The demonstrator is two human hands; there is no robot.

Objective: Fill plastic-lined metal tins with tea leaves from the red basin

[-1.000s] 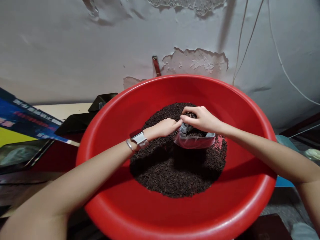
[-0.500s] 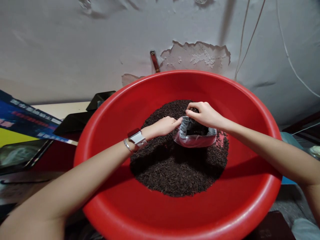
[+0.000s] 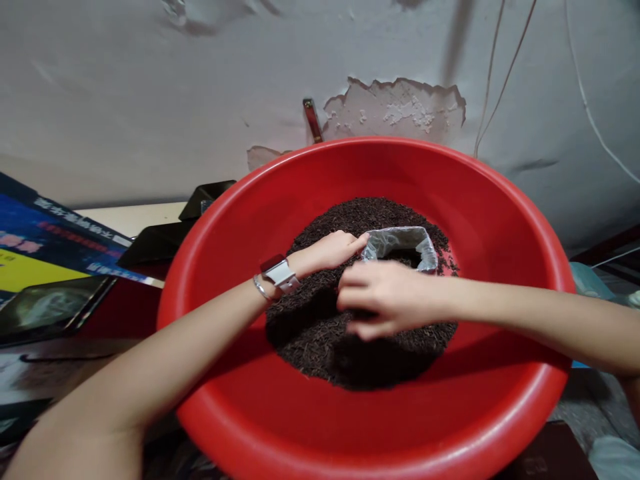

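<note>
My left hand (image 3: 334, 251), wearing a watch (image 3: 281, 273) and a bangle, pinches the left edge of a clear plastic bag (image 3: 427, 248). The bag's mouth gapes upward, with dark material visible inside. In front of the bag, my right hand (image 3: 387, 297) hovers over a heap of dark dried leaf bits that look like loose tea (image 3: 320, 353). Its fingers are curved and apart, slightly blurred, with nothing visible between them. The heap lies on the bottom of a large red plastic basin (image 3: 370, 427). My right hand and wrist hide the near side of the bag.
A pale wall (image 3: 150, 100) with peeling paint stands behind the basin, with thin cords hanging at right. On the left are a blue and yellow printed board (image 3: 60, 233) and black containers (image 3: 155, 247). A dark brown box (image 3: 550, 457) sits at lower right.
My right hand has moved from the bag's far side, where its fingers were pinched, toward me over the near part of the heap, and its fingers have spread. My left hand keeps the bag's edge.
</note>
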